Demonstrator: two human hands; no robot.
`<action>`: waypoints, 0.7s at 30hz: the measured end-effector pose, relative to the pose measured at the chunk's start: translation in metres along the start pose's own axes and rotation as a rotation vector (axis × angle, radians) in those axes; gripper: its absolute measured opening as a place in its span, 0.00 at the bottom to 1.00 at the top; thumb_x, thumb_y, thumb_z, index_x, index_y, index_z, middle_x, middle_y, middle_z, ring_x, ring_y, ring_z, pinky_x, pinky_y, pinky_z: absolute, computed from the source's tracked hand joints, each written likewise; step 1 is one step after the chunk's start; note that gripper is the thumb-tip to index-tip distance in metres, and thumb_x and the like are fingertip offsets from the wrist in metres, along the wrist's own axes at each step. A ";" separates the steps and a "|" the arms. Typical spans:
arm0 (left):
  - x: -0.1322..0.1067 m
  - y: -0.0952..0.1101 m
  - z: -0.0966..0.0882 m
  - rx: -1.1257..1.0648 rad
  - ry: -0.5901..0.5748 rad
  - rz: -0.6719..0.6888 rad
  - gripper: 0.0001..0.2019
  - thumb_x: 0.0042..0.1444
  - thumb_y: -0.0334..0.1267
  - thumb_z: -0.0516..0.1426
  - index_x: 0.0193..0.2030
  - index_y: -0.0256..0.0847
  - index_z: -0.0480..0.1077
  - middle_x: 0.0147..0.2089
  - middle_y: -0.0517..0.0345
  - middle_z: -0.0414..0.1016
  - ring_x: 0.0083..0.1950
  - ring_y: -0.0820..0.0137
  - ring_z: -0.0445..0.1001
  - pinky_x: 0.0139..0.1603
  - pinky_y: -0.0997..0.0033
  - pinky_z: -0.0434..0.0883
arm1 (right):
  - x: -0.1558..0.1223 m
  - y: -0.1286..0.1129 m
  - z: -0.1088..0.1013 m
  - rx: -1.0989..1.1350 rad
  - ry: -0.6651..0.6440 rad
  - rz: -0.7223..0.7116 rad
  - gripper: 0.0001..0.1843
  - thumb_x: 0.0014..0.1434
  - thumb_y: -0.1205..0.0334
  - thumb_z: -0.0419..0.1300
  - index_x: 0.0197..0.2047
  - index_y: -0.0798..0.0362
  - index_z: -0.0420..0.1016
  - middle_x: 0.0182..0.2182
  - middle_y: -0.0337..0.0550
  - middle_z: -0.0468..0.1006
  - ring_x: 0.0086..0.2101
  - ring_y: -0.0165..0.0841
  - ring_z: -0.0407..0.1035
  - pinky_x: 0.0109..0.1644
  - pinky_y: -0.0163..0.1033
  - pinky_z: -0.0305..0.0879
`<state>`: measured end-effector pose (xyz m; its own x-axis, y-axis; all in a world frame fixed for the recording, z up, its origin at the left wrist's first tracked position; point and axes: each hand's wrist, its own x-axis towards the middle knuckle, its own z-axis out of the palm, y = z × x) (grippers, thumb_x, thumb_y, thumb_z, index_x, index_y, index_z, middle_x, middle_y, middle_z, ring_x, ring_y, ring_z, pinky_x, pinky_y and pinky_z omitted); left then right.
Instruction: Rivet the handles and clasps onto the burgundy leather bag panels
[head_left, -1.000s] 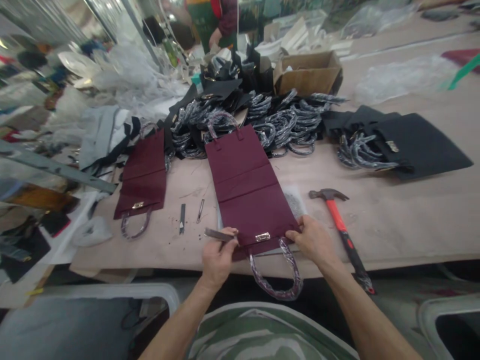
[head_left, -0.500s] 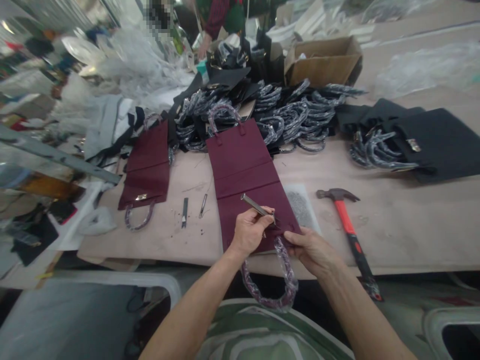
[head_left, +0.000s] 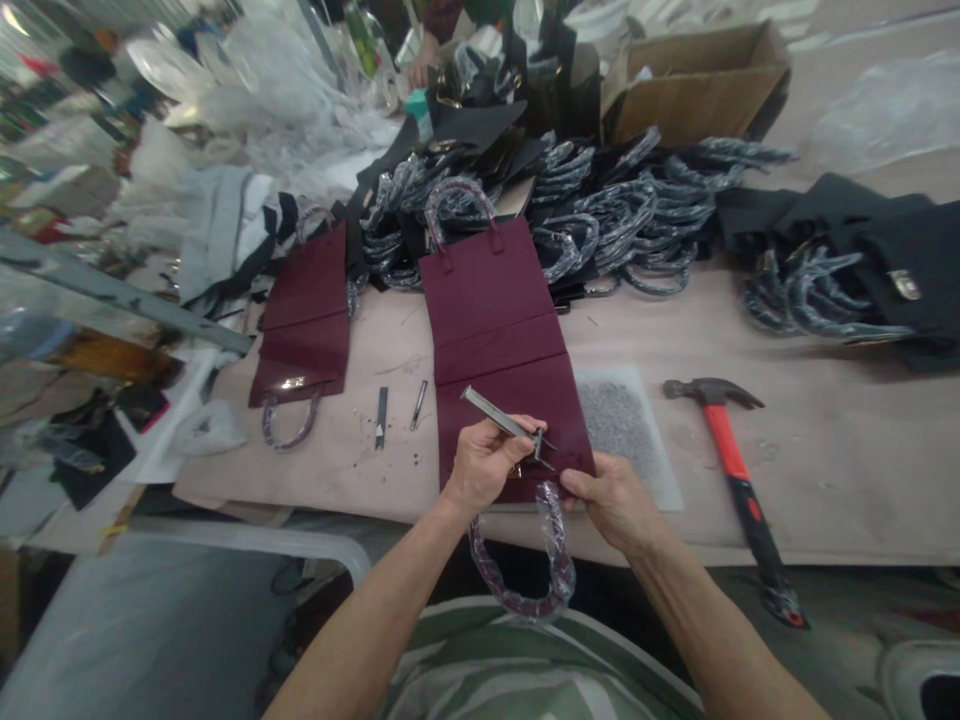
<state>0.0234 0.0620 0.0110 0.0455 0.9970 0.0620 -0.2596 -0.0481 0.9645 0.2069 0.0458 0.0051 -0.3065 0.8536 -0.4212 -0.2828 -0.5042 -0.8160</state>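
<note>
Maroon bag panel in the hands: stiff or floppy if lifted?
The maroon bag panel will probably bend first at its crosswise creases. Between them it's likely semi-stiff, since it lies fairly flat. The near plastic-wrapped handle should keep its loop, judging by its rounded arc, though the glossy wrap may feel slippery.

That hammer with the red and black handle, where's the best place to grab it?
The hammer is likely best taken by its black grip, with the right hand coming from the near side: the grip points that way, its end jutting past the edge of the table, while the metal head lies farther off.
</note>
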 end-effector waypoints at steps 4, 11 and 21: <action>0.001 0.000 -0.003 0.050 -0.015 -0.004 0.13 0.56 0.45 0.69 0.40 0.36 0.79 0.45 0.46 0.84 0.47 0.61 0.82 0.48 0.66 0.79 | 0.004 -0.002 0.003 -0.018 0.008 0.012 0.23 0.39 0.45 0.77 0.24 0.56 0.78 0.20 0.42 0.74 0.22 0.31 0.65 0.27 0.36 0.62; 0.005 -0.005 -0.007 0.044 -0.010 -0.015 0.11 0.56 0.42 0.68 0.41 0.36 0.80 0.46 0.46 0.84 0.48 0.62 0.83 0.49 0.67 0.79 | 0.008 -0.002 0.002 -0.034 0.020 0.036 0.23 0.39 0.45 0.77 0.25 0.57 0.79 0.22 0.43 0.76 0.24 0.32 0.67 0.29 0.36 0.63; 0.002 0.006 0.002 0.341 0.008 0.138 0.05 0.59 0.36 0.63 0.40 0.38 0.78 0.45 0.49 0.84 0.45 0.64 0.82 0.50 0.66 0.78 | 0.005 -0.011 0.003 -0.103 -0.058 0.059 0.23 0.42 0.47 0.76 0.31 0.57 0.79 0.26 0.42 0.76 0.27 0.32 0.67 0.34 0.38 0.66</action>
<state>0.0234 0.0632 0.0169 0.0244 0.9801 0.1968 0.0734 -0.1981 0.9774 0.2054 0.0547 0.0130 -0.3726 0.8122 -0.4488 -0.1688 -0.5349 -0.8279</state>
